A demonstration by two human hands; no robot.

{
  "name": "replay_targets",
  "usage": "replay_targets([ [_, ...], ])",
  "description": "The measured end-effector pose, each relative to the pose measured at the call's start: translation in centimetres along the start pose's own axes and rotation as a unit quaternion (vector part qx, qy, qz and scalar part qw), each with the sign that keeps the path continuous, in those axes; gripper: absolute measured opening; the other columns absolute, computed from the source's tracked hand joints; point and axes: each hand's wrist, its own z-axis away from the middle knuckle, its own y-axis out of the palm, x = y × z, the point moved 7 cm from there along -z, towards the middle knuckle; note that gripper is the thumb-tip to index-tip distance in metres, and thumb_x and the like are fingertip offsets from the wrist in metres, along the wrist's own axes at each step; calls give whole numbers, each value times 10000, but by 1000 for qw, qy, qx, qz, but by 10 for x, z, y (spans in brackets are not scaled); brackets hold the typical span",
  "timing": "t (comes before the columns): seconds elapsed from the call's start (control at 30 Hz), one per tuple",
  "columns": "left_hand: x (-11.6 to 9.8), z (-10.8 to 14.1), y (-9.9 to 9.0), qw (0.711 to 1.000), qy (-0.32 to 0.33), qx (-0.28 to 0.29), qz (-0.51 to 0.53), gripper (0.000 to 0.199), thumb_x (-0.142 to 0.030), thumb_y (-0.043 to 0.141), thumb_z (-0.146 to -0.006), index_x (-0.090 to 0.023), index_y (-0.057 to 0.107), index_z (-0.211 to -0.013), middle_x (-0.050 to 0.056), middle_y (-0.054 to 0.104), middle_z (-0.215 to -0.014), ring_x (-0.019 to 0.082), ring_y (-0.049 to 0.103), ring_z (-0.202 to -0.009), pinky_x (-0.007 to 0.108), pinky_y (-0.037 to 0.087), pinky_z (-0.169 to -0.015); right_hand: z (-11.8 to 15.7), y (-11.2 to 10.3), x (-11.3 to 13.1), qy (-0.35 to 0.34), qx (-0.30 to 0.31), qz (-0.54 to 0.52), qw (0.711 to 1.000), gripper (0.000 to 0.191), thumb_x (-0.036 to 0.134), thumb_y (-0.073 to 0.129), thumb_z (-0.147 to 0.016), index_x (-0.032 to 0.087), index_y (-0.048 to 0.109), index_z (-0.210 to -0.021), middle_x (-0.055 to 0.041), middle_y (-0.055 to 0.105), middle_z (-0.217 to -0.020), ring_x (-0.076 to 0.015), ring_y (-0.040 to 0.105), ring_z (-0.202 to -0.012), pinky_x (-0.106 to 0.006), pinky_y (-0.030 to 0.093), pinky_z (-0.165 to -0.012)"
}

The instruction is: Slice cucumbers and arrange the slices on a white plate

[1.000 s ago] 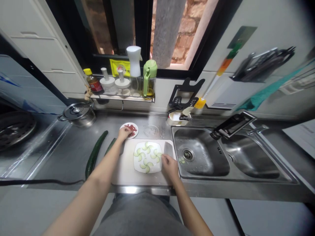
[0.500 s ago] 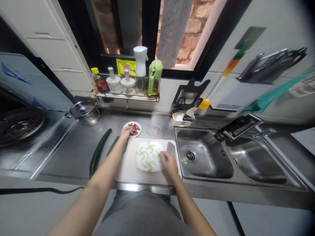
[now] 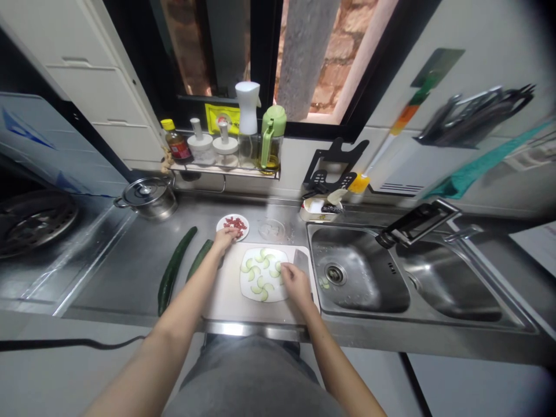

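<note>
A white square plate (image 3: pixel 247 292) with several pale green curved slices set in swirls lies on the cutting board (image 3: pixel 226 307). My right hand (image 3: pixel 296 285) is at the plate's right edge, its fingers pinched together; anything between them is too small to name. Above the board's upper left corner, my left hand (image 3: pixel 226 237) touches the near edge of a small white dish (image 3: pixel 220 222) of red bits, fingers drawn together. What its fingertips hold, if anything, cannot be made out. A knife blade (image 3: pixel 301 260) rests on the board behind my right hand.
Whole cucumber (image 3: pixel 176 269) and a cut one (image 3: pixel 198 260) lie left of the board. A clear dish (image 3: pixel 271 230) is behind it. To the right is a double sink (image 3: pixel 360 272); a lidded pot (image 3: pixel 150 200) stands back left. Bottles (image 3: pixel 178 143) line a rack.
My left hand has shifted slightly right and toward me, from over the red bits to the dish's near edge. My right hand has barely moved.
</note>
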Motion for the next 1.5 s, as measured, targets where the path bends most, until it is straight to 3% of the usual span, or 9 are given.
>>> replay_targets([
  [0.17, -14, 17, 19, 998, 7, 57, 11, 360, -385, 775, -609, -143, 713, -867, 75, 711, -773, 211, 660, -803, 318, 520, -717, -23, -2, 29, -51, -10, 17, 998, 313, 315, 436, -859, 182, 714, -917, -64, 724, -902, -176, 634, -791, -248, 448, -745],
  [0.43, -57, 56, 46, 983, 95, 147, 52, 397, -370, 798, -570, -151, 666, -874, 44, 693, -786, 181, 647, -827, 307, 501, -787, -59, -7, 85, -165, -13, 4, 986, 183, 253, 505, -854, 193, 674, -890, -45, 661, -891, -164, 572, -827, -270, 417, -790],
  [0.67, -84, 84, 56, 968, 168, 184, 27, 339, -322, 764, -637, -145, 646, -900, 47, 686, -813, 164, 643, -796, 292, 511, -756, -74, -4, 101, -236, 25, 65, 969, 156, 250, 534, -877, 202, 674, -927, -52, 594, -930, -181, 502, -902, -307, 379, -833],
  [0.9, -85, 89, 59, 958, 192, 210, -26, 328, -284, 736, -686, -126, 650, -960, 52, 682, -825, 152, 634, -768, 277, 504, -731, -73, -2, 103, -240, 60, 124, 961, 186, 298, 521, -898, 205, 681, -916, -60, 563, -972, -191, 455, -918, -309, 355, -812],
  [1.23, -84, 95, 60, 954, 215, 200, -57, 307, -279, 707, -702, -134, 655, -968, 57, 693, -866, 160, 638, -809, 262, 497, -740, -74, 9, 94, -229, 82, 157, 957, 174, 263, 498, -901, 190, 657, -904, -63, 572, -965, -203, 435, -915, -315, 333, -812],
  [1.33, -72, 89, 55, 961, 204, 162, -89, 299, -262, 700, -701, -139, 653, -970, 65, 694, -902, 172, 638, -844, 269, 493, -754, -75, 16, 78, -210, 71, 155, 963, 179, 258, 490, -902, 190, 655, -905, -67, 574, -978, -207, 429, -937, -325, 322, -840],
  [1.5, -38, 82, 45, 954, 155, 62, -248, 177, -211, 624, -743, -177, 664, -912, 30, 687, -849, 162, 614, -801, 272, 457, -754, -71, 39, 39, -169, 91, 200, 961, 194, 268, 494, -900, 194, 670, -861, -72, 577, -969, -218, 416, -954, -341, 298, -868],
])
